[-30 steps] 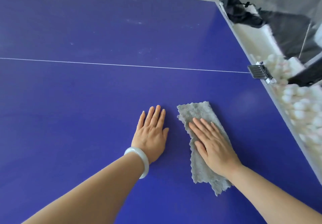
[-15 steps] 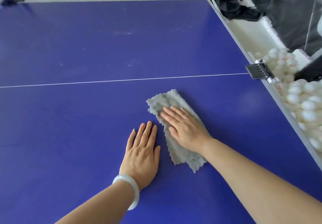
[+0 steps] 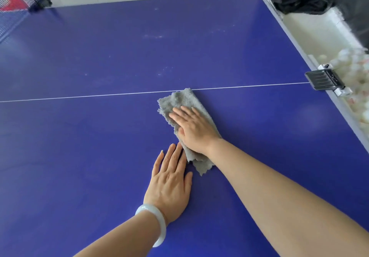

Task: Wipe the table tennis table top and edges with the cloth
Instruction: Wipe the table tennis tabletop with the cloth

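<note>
Grey, fluffy cloth [image 3: 180,100] lies folded long on the blue worktop [image 3: 79,147], its far end touching the white line [image 3: 79,96] that crosses the surface; the right hand [image 3: 194,130] lies flat on top of it, fingers straight and close together, pressing rather than pinching, most likely so the palm spreads pressure over a broad strip of fabric; the left hand [image 3: 171,182] rests on the bare worktop on the near side of the line, just beside the cloth's near end, fingers straight and slightly spread, holding nothing; it seems to serve as a prop for leaning forward; a pale bracelet [image 3: 158,224] sits on that wrist. Beyond the line, pale smudges [image 3: 153,36] show, so that half probably awaits wiping; where the line meets the worktop's edge a black clip [image 3: 323,81] is clamped, with white balls [image 3: 357,67] heaped just past it; wiping that edge will likely mean working around the clip.
</note>
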`<state>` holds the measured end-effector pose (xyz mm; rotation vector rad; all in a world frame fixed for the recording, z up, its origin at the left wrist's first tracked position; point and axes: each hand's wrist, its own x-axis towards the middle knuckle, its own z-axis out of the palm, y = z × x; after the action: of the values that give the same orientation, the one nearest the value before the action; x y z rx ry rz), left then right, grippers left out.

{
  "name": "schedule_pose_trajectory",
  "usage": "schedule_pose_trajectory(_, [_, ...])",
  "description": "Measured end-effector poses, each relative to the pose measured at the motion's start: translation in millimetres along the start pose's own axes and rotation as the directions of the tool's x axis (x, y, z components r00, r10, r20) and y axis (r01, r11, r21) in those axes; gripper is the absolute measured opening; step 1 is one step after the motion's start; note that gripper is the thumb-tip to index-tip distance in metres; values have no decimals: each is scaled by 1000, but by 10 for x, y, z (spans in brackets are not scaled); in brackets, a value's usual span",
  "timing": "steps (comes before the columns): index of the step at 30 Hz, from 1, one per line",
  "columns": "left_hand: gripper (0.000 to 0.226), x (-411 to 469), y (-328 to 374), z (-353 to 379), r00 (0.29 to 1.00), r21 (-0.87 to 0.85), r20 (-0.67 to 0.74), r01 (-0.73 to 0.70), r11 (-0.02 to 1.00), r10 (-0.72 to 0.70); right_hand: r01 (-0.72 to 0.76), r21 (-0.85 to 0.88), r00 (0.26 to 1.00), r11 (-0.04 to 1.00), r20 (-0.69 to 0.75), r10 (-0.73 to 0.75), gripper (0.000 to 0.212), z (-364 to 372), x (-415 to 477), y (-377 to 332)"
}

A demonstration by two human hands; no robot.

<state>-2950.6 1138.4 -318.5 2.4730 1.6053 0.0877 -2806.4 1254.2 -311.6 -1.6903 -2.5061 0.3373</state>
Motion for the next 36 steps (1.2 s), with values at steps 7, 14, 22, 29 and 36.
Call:
schedule_pose_trajectory(7, [66, 5, -2, -6, 1000, 24, 8, 19, 1000, -20, -625, -3, 766, 780, -196, 613, 56, -255, -392, 1425])
schedule_pose_trajectory(14, [65, -9, -19, -16, 1000, 19, -19, 21, 1000, -21, -416, -43, 902, 908, -146, 407, 58, 52, -881, 495])
schedule_pose_trajectory(22, [67, 0, -16, 23, 998, -1, -55, 20, 1000, -20, -730, -93, 682, 677, -161, 713, 61, -164, -2302, 1345])
schedule_pose_trajectory(29, [67, -4, 110, -37, 997, 69, -59, 59, 996, -54, -674, -124, 738, 728, -154, 657, 66, -44, -2621, 856])
schedule_pose_trajectory(36, [63, 451, 1108, 110, 963, 66, 35, -269, 961, 267, -642, -111, 766, 758, -124, 631, 66, -59, -2644, 923])
